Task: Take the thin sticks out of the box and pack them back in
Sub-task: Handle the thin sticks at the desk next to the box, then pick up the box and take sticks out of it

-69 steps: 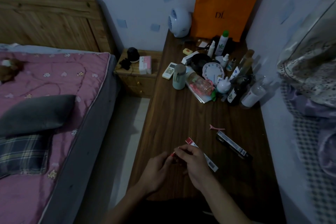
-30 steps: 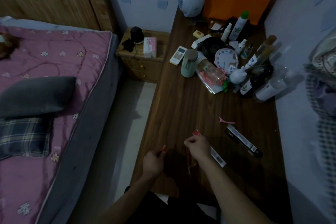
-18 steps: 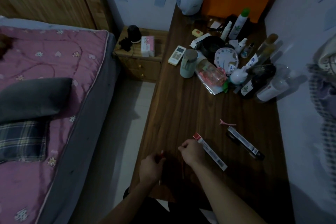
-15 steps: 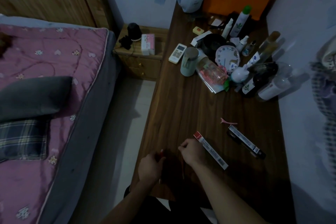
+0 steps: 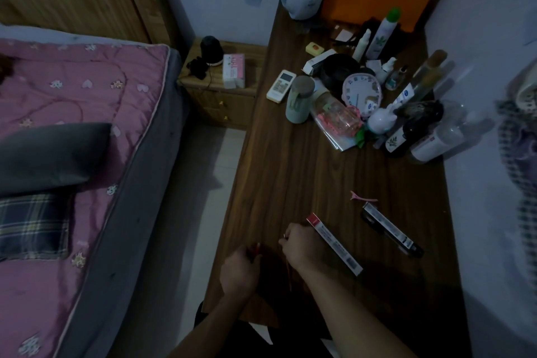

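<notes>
A long narrow white box with a red end (image 5: 334, 243) lies on the dark wooden table (image 5: 305, 177), just right of my right hand. My left hand (image 5: 239, 270) is closed around a few thin red sticks (image 5: 255, 249) whose tips poke out above the fist. My right hand (image 5: 302, 248) pinches one thin red stick (image 5: 288, 273) that hangs down toward the table's near edge. The two hands are a short way apart.
A second long box (image 5: 390, 229) lies to the right, over a dark pen-like item, with a pink hair clip (image 5: 363, 197) beyond it. Bottles, a clock (image 5: 361, 93), a cup and a remote crowd the far end. A bed (image 5: 72, 154) stands left across a floor gap.
My hands, joined at the box at first, have drawn apart, each with red sticks. The box now lies on the table. The camera has tilted down.
</notes>
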### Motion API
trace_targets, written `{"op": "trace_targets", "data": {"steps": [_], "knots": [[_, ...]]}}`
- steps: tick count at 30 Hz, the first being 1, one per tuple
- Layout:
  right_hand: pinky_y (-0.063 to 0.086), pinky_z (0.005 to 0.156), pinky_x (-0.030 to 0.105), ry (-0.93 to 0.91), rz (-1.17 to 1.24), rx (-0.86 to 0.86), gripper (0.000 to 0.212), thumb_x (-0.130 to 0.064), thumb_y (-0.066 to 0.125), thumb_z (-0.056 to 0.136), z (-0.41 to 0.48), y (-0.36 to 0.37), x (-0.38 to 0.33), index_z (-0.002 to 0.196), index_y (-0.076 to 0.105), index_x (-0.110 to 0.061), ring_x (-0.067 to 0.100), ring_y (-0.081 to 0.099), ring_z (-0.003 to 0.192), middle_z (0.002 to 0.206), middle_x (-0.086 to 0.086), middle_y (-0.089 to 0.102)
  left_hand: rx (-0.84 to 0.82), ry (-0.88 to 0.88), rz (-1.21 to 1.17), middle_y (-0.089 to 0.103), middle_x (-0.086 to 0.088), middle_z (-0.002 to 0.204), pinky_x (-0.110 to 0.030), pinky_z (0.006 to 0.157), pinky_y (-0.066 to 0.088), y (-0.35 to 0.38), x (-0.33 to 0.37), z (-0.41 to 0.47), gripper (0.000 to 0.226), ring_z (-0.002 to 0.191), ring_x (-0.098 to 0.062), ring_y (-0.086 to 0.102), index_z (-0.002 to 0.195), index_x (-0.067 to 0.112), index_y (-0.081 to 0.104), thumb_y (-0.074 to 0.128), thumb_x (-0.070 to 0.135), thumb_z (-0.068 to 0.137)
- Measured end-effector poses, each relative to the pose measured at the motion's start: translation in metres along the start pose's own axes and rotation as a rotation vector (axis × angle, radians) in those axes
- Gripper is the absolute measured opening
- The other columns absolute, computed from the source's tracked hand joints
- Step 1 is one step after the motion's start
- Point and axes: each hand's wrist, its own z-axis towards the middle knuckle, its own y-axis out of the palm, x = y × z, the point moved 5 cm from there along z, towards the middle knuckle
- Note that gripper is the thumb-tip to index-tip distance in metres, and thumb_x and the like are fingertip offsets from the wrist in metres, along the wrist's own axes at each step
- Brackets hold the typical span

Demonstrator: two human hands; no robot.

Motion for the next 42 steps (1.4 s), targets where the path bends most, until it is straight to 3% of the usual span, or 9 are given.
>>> {"op": "trace_targets", "data": {"steps": [6,13,17,20,25,29,34,38,42], "knots": [[0.059,0.072,0.033,-0.015,-0.014,-0.010,0.017,-0.036,0.071,0.088,-0.001,0.001,-0.002,0.100,0.069,-0.024,0.015,0.069,0.086,0.091,-0.002,0.072,-0.038,-0.069,-0.027,0.070,0.002,0.087,-0.034,0.069,0.060,0.004,0.000,0.002,0.030,0.076,-0.016,0.068,0.104,0.025,0.067,0.061,0.048,0.086],[0.044,0.055,0.021,-0.032,0.036,0.028,0.018,-0.041,0.068,0.090,-0.003,-0.016,0.006,0.098,0.068,-0.025,0.006,0.061,0.071,0.077,-0.010,0.064,-0.067,0.029,0.008,0.068,0.005,0.088,-0.022,0.055,0.047,-0.003,0.006,-0.001,0.032,0.075,-0.010,0.064,0.109,0.024,0.062,0.060,0.048,0.089],[0.057,0.071,0.027,0.014,0.044,0.102,0.011,-0.035,0.067,0.091,-0.011,-0.033,0.038,0.096,0.071,-0.025,0.007,0.066,0.080,0.089,-0.007,0.072,-0.090,0.055,-0.059,0.071,0.001,0.088,-0.027,0.061,0.054,-0.006,0.008,-0.003,0.030,0.075,-0.012,0.067,0.106,0.019,0.067,0.053,0.044,0.095],[0.054,0.074,0.022,0.090,0.041,0.102,0.012,-0.033,0.067,0.091,-0.023,-0.034,0.076,0.102,0.068,-0.028,0.007,0.067,0.090,0.100,-0.008,0.070,-0.091,0.075,-0.098,0.071,-0.001,0.080,-0.034,0.065,0.059,-0.010,0.008,-0.008,0.033,0.070,-0.013,0.068,0.095,0.018,0.069,0.047,0.042,0.098],[0.051,0.076,0.023,0.191,-0.040,0.176,0.028,-0.036,0.068,0.090,-0.048,-0.038,0.121,0.117,0.063,-0.030,0.011,0.064,0.102,0.116,-0.005,0.063,-0.153,0.112,-0.073,0.071,0.003,0.077,-0.029,0.060,0.059,-0.008,0.006,-0.019,0.023,0.066,-0.009,0.069,0.092,0.024,0.067,0.050,0.038,0.097],[0.052,0.073,0.022,0.194,-0.047,0.247,0.030,-0.032,0.070,0.088,-0.057,-0.042,0.136,0.116,0.063,-0.026,0.012,0.063,0.096,0.114,-0.002,0.060,-0.123,0.257,-0.013,0.069,0.009,0.075,-0.017,0.053,0.045,-0.005,0.017,-0.025,0.010,0.065,-0.001,0.065,0.091,0.026,0.067,0.059,0.032,0.091],[0.055,0.078,0.027,0.228,-0.114,0.282,0.047,-0.041,0.072,0.085,-0.055,-0.047,0.145,0.127,0.058,-0.025,0.013,0.061,0.098,0.119,0.002,0.058,-0.235,0.392,0.006,0.065,0.015,0.068,-0.010,0.051,0.048,0.009,0.033,-0.030,0.009,0.062,0.008,0.063,0.081,0.035,0.060,0.059,0.032,0.089],[0.049,0.081,0.031,0.175,-0.211,0.248,0.024,-0.044,0.063,0.089,-0.049,-0.048,0.144,0.106,0.065,-0.028,0.013,0.061,0.098,0.107,-0.004,0.065,-0.234,0.435,0.011,0.067,0.015,0.074,-0.011,0.055,0.048,0.011,0.042,-0.033,0.005,0.064,0.006,0.063,0.085,0.031,0.063,0.060,0.031,0.088],[0.051,0.078,0.032,0.164,-0.172,0.197,0.017,-0.040,0.059,0.089,-0.052,-0.043,0.144,0.098,0.064,-0.027,0.011,0.064,0.086,0.093,-0.007,0.068,-0.201,0.452,0.043,0.069,0.012,0.078,-0.014,0.055,0.042,0.009,0.049,-0.039,0.005,0.065,0.004,0.061,0.083,0.029,0.062,0.060,0.032,0.087]]}}
